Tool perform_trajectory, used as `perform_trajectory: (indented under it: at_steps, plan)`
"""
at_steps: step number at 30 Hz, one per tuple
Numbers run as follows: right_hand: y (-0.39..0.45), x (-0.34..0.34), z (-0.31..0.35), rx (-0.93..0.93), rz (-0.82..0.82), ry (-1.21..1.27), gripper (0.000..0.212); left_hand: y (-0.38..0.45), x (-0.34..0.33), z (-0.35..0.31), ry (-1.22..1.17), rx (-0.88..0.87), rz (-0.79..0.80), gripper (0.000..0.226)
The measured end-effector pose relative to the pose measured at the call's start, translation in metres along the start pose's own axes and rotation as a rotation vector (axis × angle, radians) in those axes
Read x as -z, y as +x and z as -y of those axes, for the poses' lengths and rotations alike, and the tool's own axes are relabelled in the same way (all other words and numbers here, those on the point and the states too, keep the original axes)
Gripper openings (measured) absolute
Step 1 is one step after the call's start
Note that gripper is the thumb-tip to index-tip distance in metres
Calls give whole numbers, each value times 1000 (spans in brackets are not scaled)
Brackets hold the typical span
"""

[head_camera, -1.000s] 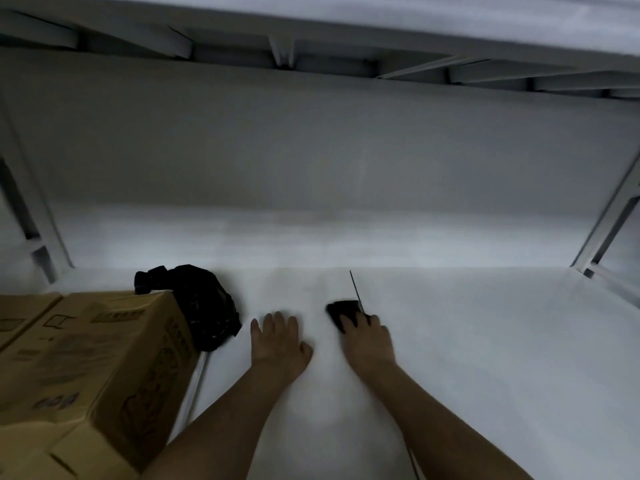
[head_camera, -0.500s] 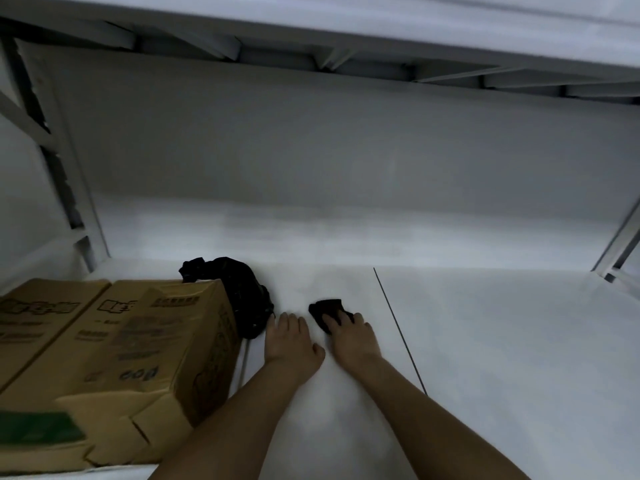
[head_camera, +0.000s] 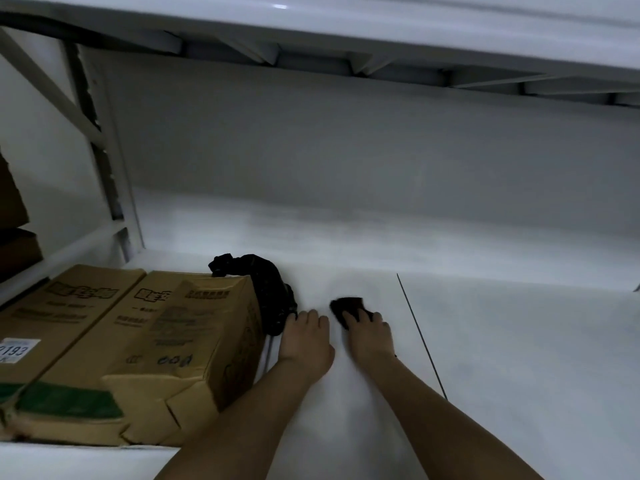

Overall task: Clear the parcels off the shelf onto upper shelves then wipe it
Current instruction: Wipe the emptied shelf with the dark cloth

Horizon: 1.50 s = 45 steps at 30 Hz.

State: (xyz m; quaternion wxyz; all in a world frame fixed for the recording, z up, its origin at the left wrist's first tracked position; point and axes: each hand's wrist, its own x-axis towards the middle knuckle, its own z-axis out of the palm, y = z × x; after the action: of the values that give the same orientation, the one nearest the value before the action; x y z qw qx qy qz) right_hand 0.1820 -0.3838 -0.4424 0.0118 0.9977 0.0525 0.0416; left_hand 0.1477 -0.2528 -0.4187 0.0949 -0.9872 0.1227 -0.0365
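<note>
A white shelf (head_camera: 502, 341) stretches out in front of me, with a dark seam running across its right half. My right hand (head_camera: 370, 336) lies flat on a small dark cloth (head_camera: 344, 304) and presses it onto the shelf; the cloth's far end sticks out past the fingers. My left hand (head_camera: 306, 341) rests palm down on the shelf just left of it, fingers straight, its fingertips touching a black plastic bag (head_camera: 268, 289). Two brown cardboard boxes (head_camera: 166, 348) lie side by side at the left, next to the bag.
The underside of the upper shelf (head_camera: 346, 36) hangs close overhead. A white upright post with a diagonal brace (head_camera: 110, 168) stands at the back left. More brown boxes (head_camera: 14, 237) sit beyond the frame at the far left. A grey wall closes the back.
Both hands and the cloth have slid left along the shelf toward the black bag. My view has turned left, bringing more of the boxes and the left post into sight.
</note>
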Motion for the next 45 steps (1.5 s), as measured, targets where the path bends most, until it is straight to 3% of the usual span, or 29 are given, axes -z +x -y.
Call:
perform_trajectory:
  at_steps: [2,6,11,15,23,29,32,38,43,45]
  plan:
    - [2,1,4,188,-92,82,49,2,1,2,33,-7,-30,42]
    - [6,3,-12,292,-49,83,60,6,6,3,281,-85,4,45]
    - [11,11,-8,-38,86,-31,50,14,6,17,640,-130,215,58]
    - [20,10,18,-109,89,-58,46,20,1,28,716,-69,298,68]
    - [33,2,41,330,-20,70,54,27,2,40,735,-77,299,74]
    - [44,2,34,8,52,43,47,28,6,38,869,-117,363,66]
    - [53,5,45,-44,86,19,47,30,10,41,814,-79,359,63]
    - [58,-6,71,279,11,48,49,31,19,43,753,-80,393,62]
    - [57,-5,34,593,-69,141,50,34,10,45,751,-67,394,67]
    - [57,-7,20,619,-51,158,48,35,9,45,745,-63,396,68]
